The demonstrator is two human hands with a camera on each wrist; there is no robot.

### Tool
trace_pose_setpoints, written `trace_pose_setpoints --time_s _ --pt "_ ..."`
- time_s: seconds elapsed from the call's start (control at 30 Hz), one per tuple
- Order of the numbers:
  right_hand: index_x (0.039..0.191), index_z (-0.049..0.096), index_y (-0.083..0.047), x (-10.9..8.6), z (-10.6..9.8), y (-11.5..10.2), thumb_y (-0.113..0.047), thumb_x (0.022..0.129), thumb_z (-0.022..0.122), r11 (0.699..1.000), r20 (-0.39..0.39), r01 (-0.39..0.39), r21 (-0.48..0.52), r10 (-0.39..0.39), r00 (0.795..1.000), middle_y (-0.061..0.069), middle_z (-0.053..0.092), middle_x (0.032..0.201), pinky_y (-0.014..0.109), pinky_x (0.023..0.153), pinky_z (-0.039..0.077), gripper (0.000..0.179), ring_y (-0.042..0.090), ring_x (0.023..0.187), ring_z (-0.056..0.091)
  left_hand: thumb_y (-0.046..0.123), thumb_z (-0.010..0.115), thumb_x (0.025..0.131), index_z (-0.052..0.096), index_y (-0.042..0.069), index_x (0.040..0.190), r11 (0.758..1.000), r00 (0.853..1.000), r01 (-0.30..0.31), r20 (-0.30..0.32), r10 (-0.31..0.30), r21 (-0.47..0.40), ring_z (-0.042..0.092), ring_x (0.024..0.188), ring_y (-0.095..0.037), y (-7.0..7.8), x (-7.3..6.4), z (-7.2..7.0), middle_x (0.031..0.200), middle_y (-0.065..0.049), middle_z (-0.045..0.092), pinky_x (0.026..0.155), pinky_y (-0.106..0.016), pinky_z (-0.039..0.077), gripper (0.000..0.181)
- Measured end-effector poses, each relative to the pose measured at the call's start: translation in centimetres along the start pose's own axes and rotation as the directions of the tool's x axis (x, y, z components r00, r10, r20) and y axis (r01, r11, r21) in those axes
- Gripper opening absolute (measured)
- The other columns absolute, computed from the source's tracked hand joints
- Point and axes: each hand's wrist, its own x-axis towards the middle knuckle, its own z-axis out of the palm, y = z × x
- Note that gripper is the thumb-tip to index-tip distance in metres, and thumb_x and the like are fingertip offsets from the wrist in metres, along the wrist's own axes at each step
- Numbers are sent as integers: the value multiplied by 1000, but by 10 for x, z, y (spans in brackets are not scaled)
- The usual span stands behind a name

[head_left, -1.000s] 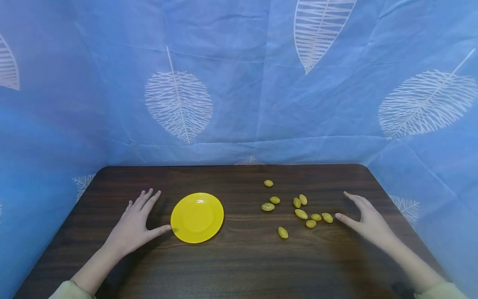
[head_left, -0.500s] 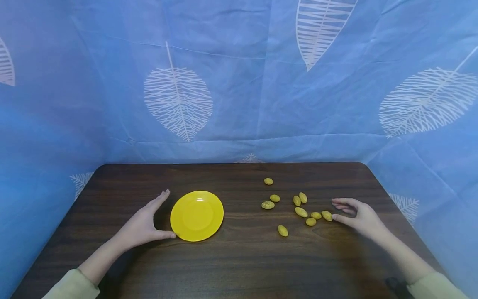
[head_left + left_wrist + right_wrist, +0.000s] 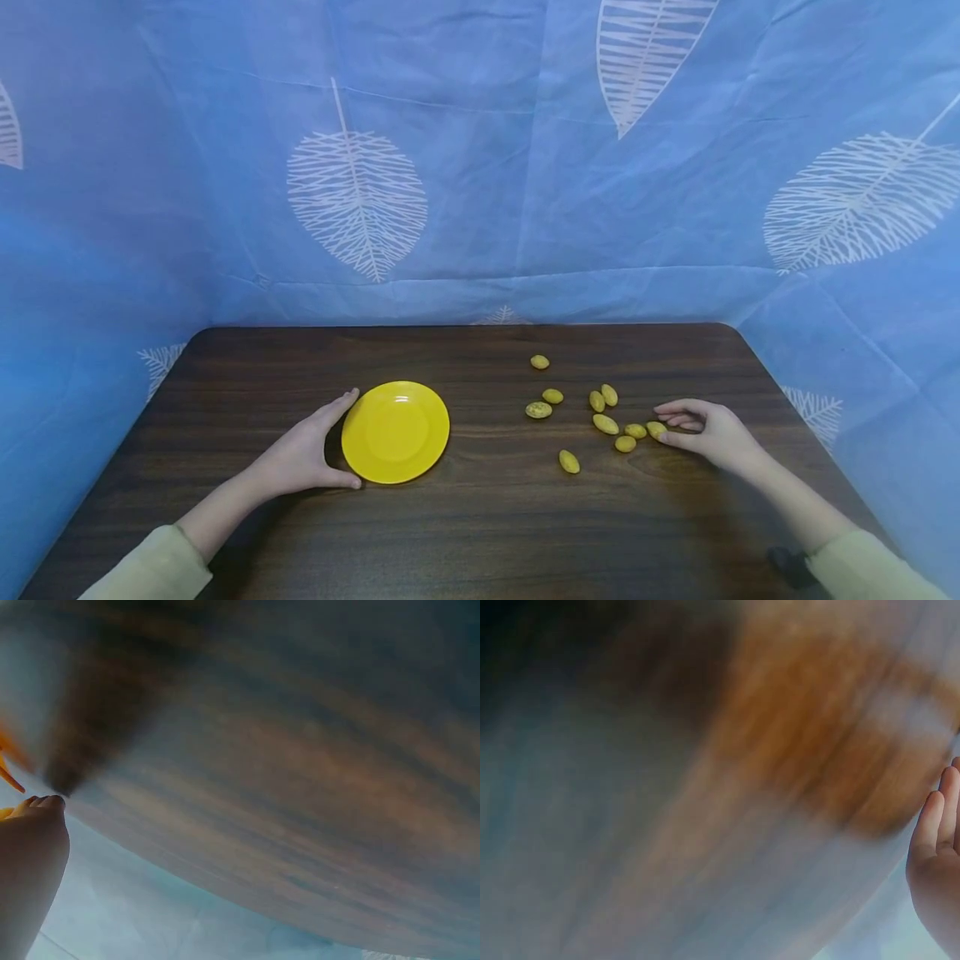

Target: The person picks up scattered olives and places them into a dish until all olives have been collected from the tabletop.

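A round yellow plate (image 3: 396, 433) lies on the dark wooden table. My left hand (image 3: 303, 454) spans its left side, fingertips at the upper-left rim and thumb at the lower-left rim. Right of the plate lie several small yellow-green oval fruits, some speckled with brown. My right hand (image 3: 712, 433) is at the rightmost fruit (image 3: 656, 430): the thumb tip overlaps it, while the bent index finger arches just beyond it. In the left wrist view only part of the left hand (image 3: 34, 862) shows; the right wrist view catches a few fingers of the right hand (image 3: 937, 847).
Other oval fruits, such as one at the back (image 3: 539, 362) and one nearer the front (image 3: 569, 462), lie scattered on the table (image 3: 480, 533). Blue cloth (image 3: 480, 167) printed with white leaves hangs behind and beside it. A small dark object (image 3: 789, 567) is by the right sleeve.
My left hand has moved right, bringing fingers and thumb to the plate's rim. My right hand has shifted left to the rightmost fruit, its fingers bending. Plate and fruits stay put.
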Motion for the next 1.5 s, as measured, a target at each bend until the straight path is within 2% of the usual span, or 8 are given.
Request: trace_pose_setpoints --time_s 0.27,0.57,0.73,1.0,1.33,1.5 --pt "122 74 2 3 0 -2 -15 95 80 1000 7 -1 -5 1 1000 15 77 109 20 75 60 32 -4 85 68 43 98 73 35 -2 163 1000 1000 -4 14 4 -7 44 149 -53 1 4 0 165 -31 41 114 -69 45 118" --pt "118 75 5 5 -3 -6 -15 96 80 999 24 -30 -10 31 999 10 77 100 22 69 58 31 1 79 67 42 99 72 39 -4 160 1000 1000 2 -9 -2 0 45 147 -55 2 6 1 162 -33 44 112 -70 47 116" --pt "120 74 5 6 -3 -6 -15 97 78 999 27 -37 -3 37 999 10 77 100 22 70 59 31 1 80 68 43 99 72 41 -4 159 1000 1000 13 -5 -13 -3 46 147 -54 2 6 3 161 -32 45 112 -70 47 115" --pt "122 74 3 11 -5 -11 -17 98 77 999 -10 -16 34 16 1000 13 77 103 23 71 60 31 0 82 69 42 99 71 42 -5 158 1000 1000 13 -3 -13 -16 46 146 -55 2 5 3 161 -33 45 111 -71 48 114" --pt "125 74 1 25 -2 -38 -20 100 76 997 -22 16 79 -15 1000 16 77 109 23 75 60 32 0 86 70 42 99 71 42 -5 158 1000 1000 7 3 -6 -10 46 146 -56 -2 6 4 161 -33 45 111 -71 48 114" --pt "126 73 1 32 5 -55 -19 100 75 991 -4 41 124 -41 999 18 76 114 24 77 61 32 7 91 72 41 99 72 42 -5 158 1000 1000 8 3 -8 -15 46 146 -55 -1 6 3 161 -33 45 111 -71 48 113"
